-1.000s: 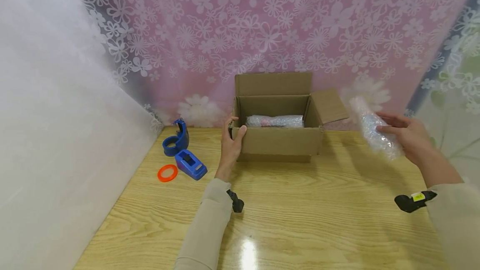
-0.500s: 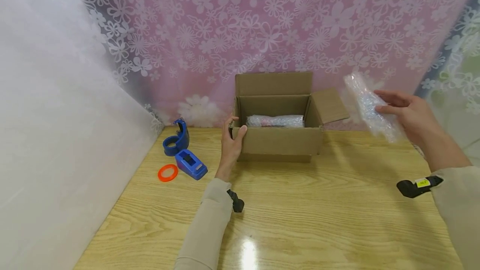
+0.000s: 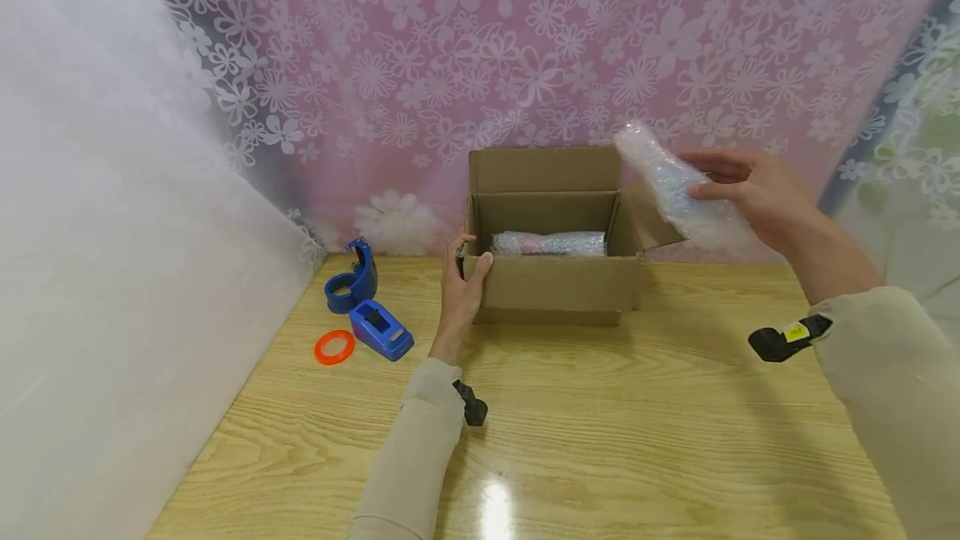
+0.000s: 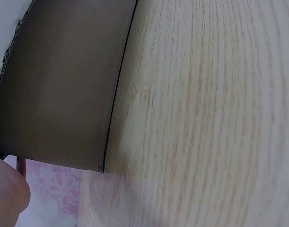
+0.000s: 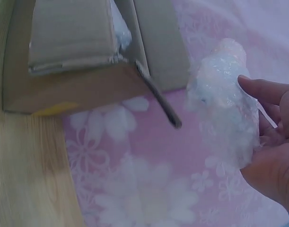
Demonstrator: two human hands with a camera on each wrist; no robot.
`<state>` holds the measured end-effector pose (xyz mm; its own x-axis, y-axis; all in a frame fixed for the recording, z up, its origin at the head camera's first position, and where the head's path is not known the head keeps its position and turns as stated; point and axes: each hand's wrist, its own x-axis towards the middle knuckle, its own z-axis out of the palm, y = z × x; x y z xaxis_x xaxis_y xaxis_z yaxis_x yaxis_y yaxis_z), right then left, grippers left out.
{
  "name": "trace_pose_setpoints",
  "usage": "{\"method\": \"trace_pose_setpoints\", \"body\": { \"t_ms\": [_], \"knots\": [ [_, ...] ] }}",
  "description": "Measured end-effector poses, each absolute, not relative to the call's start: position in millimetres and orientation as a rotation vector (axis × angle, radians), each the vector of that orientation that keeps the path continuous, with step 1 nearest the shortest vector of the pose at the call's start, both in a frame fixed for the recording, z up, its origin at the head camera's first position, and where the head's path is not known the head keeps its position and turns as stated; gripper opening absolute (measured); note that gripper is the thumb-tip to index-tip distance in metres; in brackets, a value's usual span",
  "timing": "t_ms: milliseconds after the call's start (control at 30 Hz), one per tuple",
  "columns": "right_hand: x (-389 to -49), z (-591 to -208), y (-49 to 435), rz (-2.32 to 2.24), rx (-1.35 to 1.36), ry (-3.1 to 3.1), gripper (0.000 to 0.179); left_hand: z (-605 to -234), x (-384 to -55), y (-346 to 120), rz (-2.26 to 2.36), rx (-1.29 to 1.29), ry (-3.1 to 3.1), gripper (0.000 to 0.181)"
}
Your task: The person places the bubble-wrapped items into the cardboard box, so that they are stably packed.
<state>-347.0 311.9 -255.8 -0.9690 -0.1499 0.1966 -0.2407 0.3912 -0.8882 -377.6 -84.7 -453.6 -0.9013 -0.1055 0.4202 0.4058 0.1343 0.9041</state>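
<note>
**Bundle Carried Up Beside the Box Flap**

While the left hand point(image 3: 463, 286) stayed clasped on the near left corner of the cardboard box point(image 3: 558, 286), the right hand point(image 3: 750, 190) had carried its gripped bubble-wrap bundle point(image 3: 675, 190) leftward from well right of the box, holding it above the right flap. Inside, another wrapped parcel point(image 3: 549, 242) lay along the back wall.

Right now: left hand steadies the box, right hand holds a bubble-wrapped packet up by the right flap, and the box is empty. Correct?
Not quite: the box is not empty. The head view shows another bubble-wrapped bundle lying inside it. The rest holds: the left hand grips the box's front left corner, and the right hand holds a bubble-wrapped packet up by the right flap.
</note>
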Motion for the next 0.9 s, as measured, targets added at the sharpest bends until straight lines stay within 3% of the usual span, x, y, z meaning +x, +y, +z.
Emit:
{"method": "trace_pose_setpoints", "body": {
  "t_ms": [233,467,900],
  "knots": [
    [-357,-247,267,1.621,0.467,-2.531,0.053,-453,-376,-86,-1.785,-0.300,-2.037,0.044],
    [-366,-249,229,1.550,0.496,-2.588,0.051,-453,-377,-85,-1.766,-0.313,-2.051,0.058],
    [-381,-268,183,1.305,0.455,-2.716,0.050,-452,-378,-87,-1.757,-0.303,-2.052,0.056]
  ]
}}
